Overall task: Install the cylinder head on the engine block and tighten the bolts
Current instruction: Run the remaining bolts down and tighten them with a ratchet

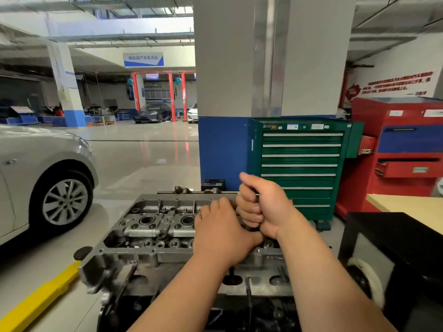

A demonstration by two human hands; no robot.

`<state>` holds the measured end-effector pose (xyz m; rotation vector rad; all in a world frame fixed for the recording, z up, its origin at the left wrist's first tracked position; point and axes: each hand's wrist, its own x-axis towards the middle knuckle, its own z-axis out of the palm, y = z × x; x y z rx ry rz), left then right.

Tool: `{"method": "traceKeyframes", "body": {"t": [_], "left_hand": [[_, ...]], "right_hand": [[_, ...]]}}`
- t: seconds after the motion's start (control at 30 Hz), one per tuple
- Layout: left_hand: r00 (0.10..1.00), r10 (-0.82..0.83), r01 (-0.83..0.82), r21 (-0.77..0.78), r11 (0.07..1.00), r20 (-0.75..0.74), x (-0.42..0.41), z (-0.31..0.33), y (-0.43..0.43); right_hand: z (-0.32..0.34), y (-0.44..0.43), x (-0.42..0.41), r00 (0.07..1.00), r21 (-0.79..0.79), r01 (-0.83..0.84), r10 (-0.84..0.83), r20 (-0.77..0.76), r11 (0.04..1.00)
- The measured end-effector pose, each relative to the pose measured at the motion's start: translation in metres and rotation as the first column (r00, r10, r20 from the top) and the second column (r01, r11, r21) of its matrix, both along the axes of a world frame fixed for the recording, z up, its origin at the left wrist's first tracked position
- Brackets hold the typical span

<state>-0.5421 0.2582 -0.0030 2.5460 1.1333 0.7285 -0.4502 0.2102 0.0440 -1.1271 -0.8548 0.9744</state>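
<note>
Cylinder head (153,226) sits on engine block (251,315) at 6 o'clock in frame, open top up, 2 round wells showing left of the hands. R hand (261,207) is fisted round a thin metal tool (257,194), thumb up, over the head's right half. L hand (223,233) touches it, fingers bent down onto the head; whether they grip anything is hidden, can't tell.

Behind, at 12: grey-and-blue pillar (227,68). At 2: green tool cabinet (299,161), approx. 7 drawer strips, labels too small to read. At 3: red cabinet (407,149), beige tabletop (412,207), black cart (395,248). At 9: silver car (36,164). At 8: yellow floor strip (36,305). Far off at 11: dark car (153,112), white car (193,112), 3 red lift posts (170,94), blue-white sign (143,59); its writing is blurred.
</note>
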Motion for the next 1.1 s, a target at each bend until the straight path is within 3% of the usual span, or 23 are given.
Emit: {"method": "traceKeyframes", "body": {"t": [0.07,0.13,0.17,0.2,0.27,0.3,0.33,0.4,0.47,0.53,0.57,0.63,0.67,0.73,0.77,0.8,0.87,0.93,1.0,1.1], "left_hand": [[0.999,-0.029,0.028,-0.01,1.0,-0.016,-0.001,0.002,0.002],[0.997,-0.056,0.056,0.001,0.998,-0.047,-0.004,0.004,0.006],[0.996,-0.066,0.067,0.01,0.998,-0.066,-0.005,0.004,0.007],[0.995,-0.073,0.074,0.016,0.997,-0.073,-0.006,0.003,0.007],[0.995,-0.08,0.081,0.009,0.997,-0.052,-0.005,0.003,0.004],[0.996,-0.081,0.081,-0.001,0.997,-0.046,-0.004,0.003,0.002],[0.996,-0.081,0.081,-0.011,0.997,-0.047,-0.002,0.003,0.001],[0.997,-0.077,0.076,-0.047,0.996,-0.027,0.0,0.004,0.001],[0.996,-0.084,0.085,-0.118,0.989,0.013,-0.001,0.009,0.001],[0.989,-0.136,0.147,-0.22,0.964,0.064,-0.004,0.013,0.003],[0.98,-0.164,0.189,-0.298,0.936,0.11,-0.006,0.015,0.005],[0.948,-0.197,0.292,-0.431,0.854,0.251,-0.01,0.017,0.009],[0.926,-0.187,0.333,-0.474,0.815,0.329,-0.011,0.017,0.011],[0.891,-0.14,0.373,-0.523,0.767,0.431,-0.012,0.018,0.014],[0.885,-0.117,0.372,-0.534,0.76,0.45,-0.013,0.018,0.015],[0.883,-0.092,0.359,-0.536,0.764,0.46,-0.012,0.018,0.015],[0.894,-0.074,0.328,-0.534,0.779,0.442,-0.011,0.016,0.013],[0.901,-0.068,0.304,-0.512,0.803,0.428,-0.009,0.016,0.012],[0.907,-0.05,0.271,-0.488,0.83,0.418,-0.006,0.018,0.01],[0.89,-0.032,0.252,-0.432,0.866,0.455,-0.007,0.016,0.004]], "right_hand": [[-0.007,0.008,-0.011,0.913,0.059,0.4,-0.403,0.063,0.915],[-0.011,0.016,-0.024,0.635,0.177,0.725,-0.745,0.203,0.666],[-0.013,0.018,-0.029,0.539,0.223,0.783,-0.812,0.223,0.581],[-0.016,0.018,-0.029,0.543,0.242,0.775,-0.811,0.219,0.584],[-0.018,0.012,-0.019,0.767,0.213,0.58,-0.615,0.181,0.786],[-0.014,0.008,-0.01,0.881,0.19,0.402,-0.435,0.187,0.896],[-0.008,0.004,-0.002,0.938,0.167,0.234,-0.267,0.222,0.958],[0.003,-0.001,0.009,0.968,0.096,0.011,-0.035,0.247,0.995],[0.006,-0.002,0.011,0.985,0.021,-0.138,0.135,0.104,0.99],[0.004,-0.003,0.008,0.98,0.006,-0.198,0.198,-0.019,0.98],[0.001,-0.001,0.005,0.99,0.013,-0.132,0.132,-0.043,0.991],[-0.006,0.006,-0.005,0.974,0.039,0.227,-0.226,-0.032,0.973],[-0.011,0.01,-0.011,0.884,0.068,0.458,-0.462,0.069,0.887],[-0.013,0.017,-0.029,0.569,0.19,0.761,-0.778,0.266,0.621],[-0.015,0.021,-0.034,0.485,0.237,0.802,-0.829,0.277,0.549],[-0.018,0.021,-0.036,0.482,0.258,0.797,-0.833,0.272,0.546],[-0.02,0.016,-0.027,0.671,0.23,0.665,-0.704,0.233,0.71],[-0.015,0.005,-0.008,0.907,0.183,0.332,-0.367,0.207,0.925],[-0.007,-0.004,0.009,0.982,0.145,0.044,-0.069,0.174,0.988],[-0.002,-0.005,0.016,0.989,0.039,-0.149,0.148,0.024,0.988]]}}
